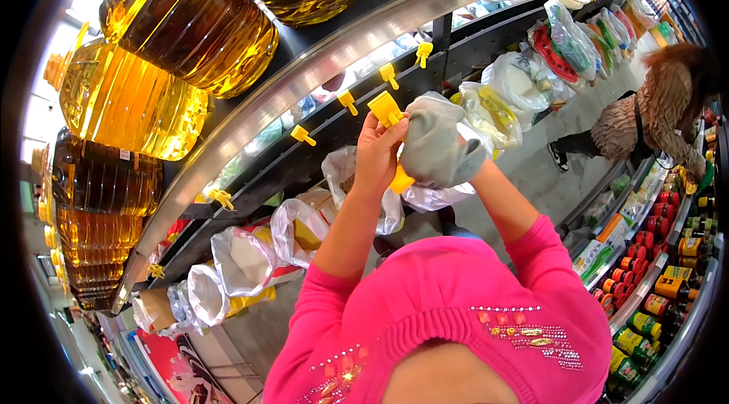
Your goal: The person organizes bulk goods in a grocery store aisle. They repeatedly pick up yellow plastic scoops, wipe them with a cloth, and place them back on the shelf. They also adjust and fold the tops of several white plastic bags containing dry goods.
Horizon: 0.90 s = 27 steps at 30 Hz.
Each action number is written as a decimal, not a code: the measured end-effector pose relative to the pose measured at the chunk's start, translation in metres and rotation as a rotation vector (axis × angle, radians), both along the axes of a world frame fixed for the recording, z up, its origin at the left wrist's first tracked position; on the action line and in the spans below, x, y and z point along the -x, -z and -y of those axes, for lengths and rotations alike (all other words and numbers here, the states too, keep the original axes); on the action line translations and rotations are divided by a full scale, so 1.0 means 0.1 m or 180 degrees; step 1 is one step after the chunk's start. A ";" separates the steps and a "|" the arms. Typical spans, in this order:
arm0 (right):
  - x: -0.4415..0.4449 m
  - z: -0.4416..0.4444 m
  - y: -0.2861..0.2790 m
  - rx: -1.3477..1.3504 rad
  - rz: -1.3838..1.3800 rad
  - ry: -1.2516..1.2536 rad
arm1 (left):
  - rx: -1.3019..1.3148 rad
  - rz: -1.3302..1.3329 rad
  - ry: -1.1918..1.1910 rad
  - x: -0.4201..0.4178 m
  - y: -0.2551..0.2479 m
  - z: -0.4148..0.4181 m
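My left hand [377, 150] pinches a yellow plastic clip [385, 108] between thumb and fingers, in front of the dark shelf rail. Against its right side bunches a grey cloth [435, 139], gripped by my right hand [479, 169], whose fingers are mostly hidden by the folds. Just below the cloth, another yellow piece [402, 179] shows, partly covered; I cannot tell what it is. Similar yellow clips stand along the rail, among them one [347, 102] left of my left hand and one [389, 76] beyond it.
Large bottles of oil [188, 22] line the shelf above a metal edge [342, 56]. Open sacks [245, 261] and filled plastic bags [515, 79] stand below the rail. At right, a person [649, 102] bends toward shelves of jars [632, 267].
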State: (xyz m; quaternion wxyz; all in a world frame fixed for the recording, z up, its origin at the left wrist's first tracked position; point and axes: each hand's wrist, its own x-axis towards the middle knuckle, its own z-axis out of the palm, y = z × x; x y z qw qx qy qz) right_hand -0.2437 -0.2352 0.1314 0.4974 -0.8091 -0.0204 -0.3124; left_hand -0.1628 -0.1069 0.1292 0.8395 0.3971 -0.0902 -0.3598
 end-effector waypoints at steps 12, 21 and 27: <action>-0.04 -0.34 0.73 0.0995 -0.0463 0.0131 | 0.0158 -0.0703 -0.1070 -0.28 -0.07 -0.33; -0.17 -0.31 1.72 0.0423 -0.0554 0.0243 | 0.0626 -0.1035 -0.1740 -0.46 -0.12 -0.68; -0.42 -0.22 1.42 -0.1713 0.0264 -0.0170 | 0.0995 -0.1253 -0.1693 -0.58 0.11 -0.97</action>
